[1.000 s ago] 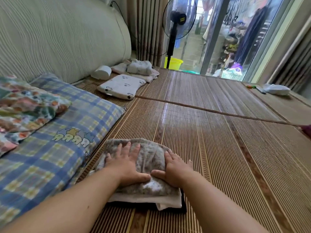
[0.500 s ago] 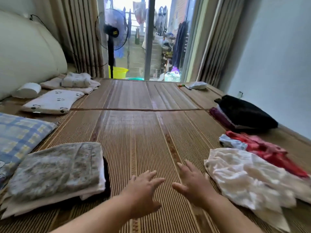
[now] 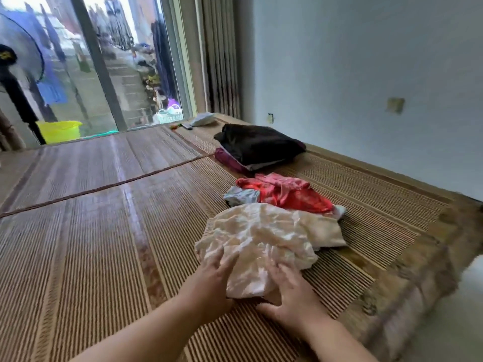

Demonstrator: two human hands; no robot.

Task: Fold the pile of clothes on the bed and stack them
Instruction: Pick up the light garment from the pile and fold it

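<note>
Head camera shows your left hand [image 3: 216, 279] and right hand [image 3: 290, 299] laid with straight, spread fingers on the near edge of the crumpled cream garment [image 3: 264, 236], which lies on the mat [image 3: 104, 244] against a red garment [image 3: 296, 197]

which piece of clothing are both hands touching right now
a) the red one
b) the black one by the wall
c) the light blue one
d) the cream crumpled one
d: the left hand and the right hand both lie against the near edge of the cream crumpled garment, the piece closest to the person.
</note>
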